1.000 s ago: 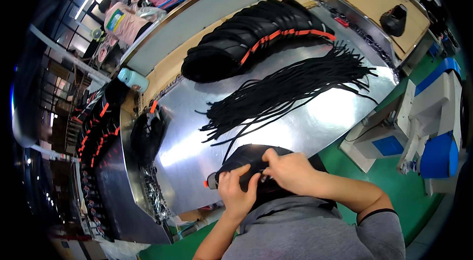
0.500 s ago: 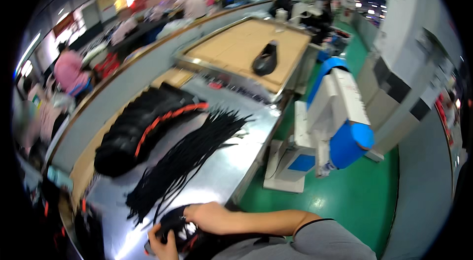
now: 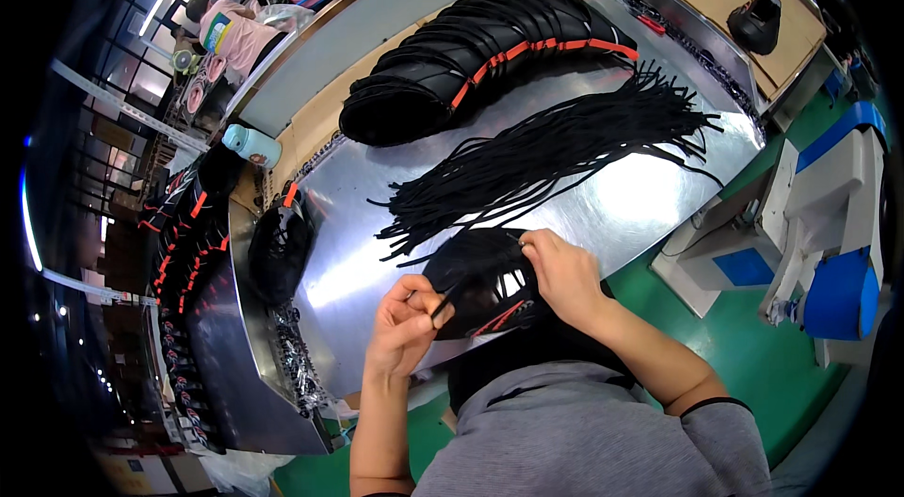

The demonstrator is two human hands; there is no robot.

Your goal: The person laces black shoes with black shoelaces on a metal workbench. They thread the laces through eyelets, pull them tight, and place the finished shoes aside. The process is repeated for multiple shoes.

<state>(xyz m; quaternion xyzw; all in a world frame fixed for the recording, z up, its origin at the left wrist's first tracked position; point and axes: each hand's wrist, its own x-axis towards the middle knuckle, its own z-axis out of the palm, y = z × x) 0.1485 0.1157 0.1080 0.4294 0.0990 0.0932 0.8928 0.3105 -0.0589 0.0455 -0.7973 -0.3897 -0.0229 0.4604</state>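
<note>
A black shoe upper [image 3: 482, 264] with white and red marks lies at the near edge of the metal bench, in front of my body. My left hand [image 3: 407, 320] is closed in a pinch on a black shoelace [image 3: 459, 291] at the upper's left side. At its right side, my right hand [image 3: 565, 277] pinches what looks like the lace's other end, close to the upper's top edge. Just beyond lies a loose bundle of black shoelaces [image 3: 556, 151]. Behind that stretches a curved row of nested black shoe uppers [image 3: 490, 50] with orange strips.
Another black upper [image 3: 280, 252] stands on the bench's left side, near a light blue bottle [image 3: 252, 147]. More uppers fill a row [image 3: 193, 257] farther left. A white and blue machine [image 3: 833, 215] stands right; a black shoe [image 3: 755, 24] sits on cardboard at far right. People sit beyond the partition.
My view has swung left and down, so the bench things appear farther right. My left hand has come off the upper's side and now holds a lace; my right hand stays by the upper.
</note>
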